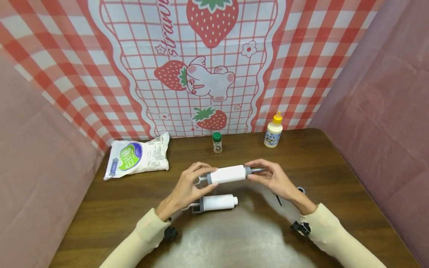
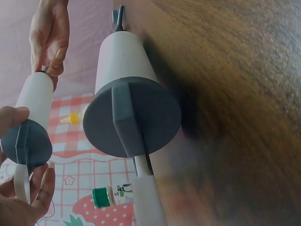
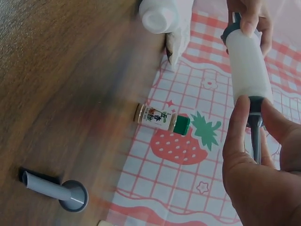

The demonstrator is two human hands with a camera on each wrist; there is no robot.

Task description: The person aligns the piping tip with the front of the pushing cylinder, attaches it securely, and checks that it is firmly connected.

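Both hands hold one white plunger syringe (image 1: 228, 174) above the table, its nozzle end to the right. My left hand (image 1: 192, 185) grips the barrel by its grey end cap (image 2: 29, 141), beside the white handle (image 2: 21, 183). With thumb and fingers, my right hand (image 1: 273, 179) pinches the grey nozzle collar (image 3: 254, 104) at the barrel's other end. The thin grey nozzle (image 3: 256, 141) points back into the right palm. Below lies a second white syringe (image 1: 218, 202) with a bare white tip (image 1: 235, 201). A loose grey nozzle (image 3: 51, 190) lies near the right wrist.
A white printed bag (image 1: 140, 157) lies at the back left of the wooden table (image 1: 328, 171). A small green-capped jar (image 1: 217, 143) stands at the back middle. A yellow-capped squeeze bottle (image 1: 273, 133) stands at the back right. A checked strawberry cloth (image 1: 241, 111) hangs behind.
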